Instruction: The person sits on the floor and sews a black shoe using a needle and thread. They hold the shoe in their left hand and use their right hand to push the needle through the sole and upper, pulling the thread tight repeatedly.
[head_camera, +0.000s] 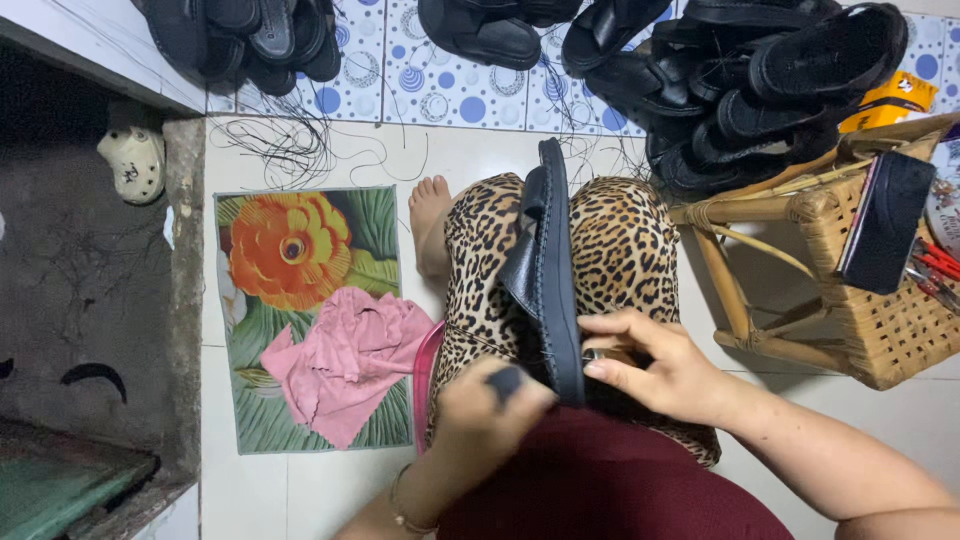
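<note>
Sandal (548, 270), black, stands on edge across the person's leopard-print lap (620, 250), its long axis running from twelve o'clock down to six. Both hands meet it at the near, six o'clock end: the right hand (665, 372) comes in from four o'clock, its grip pinching the sole edge along with a small metal piece, too small to identify, while the left hand (490, 405) sits at seven o'clock, fingers pressed together around a dark tool handle (506, 382). Around the lap lie white floor tiles (470, 150), a flowered mat (300, 260) with a pink cloth (345, 360) at nine o'clock, a wicker stool (850, 270) at three, and more black sandals (760, 90) at one.
</note>
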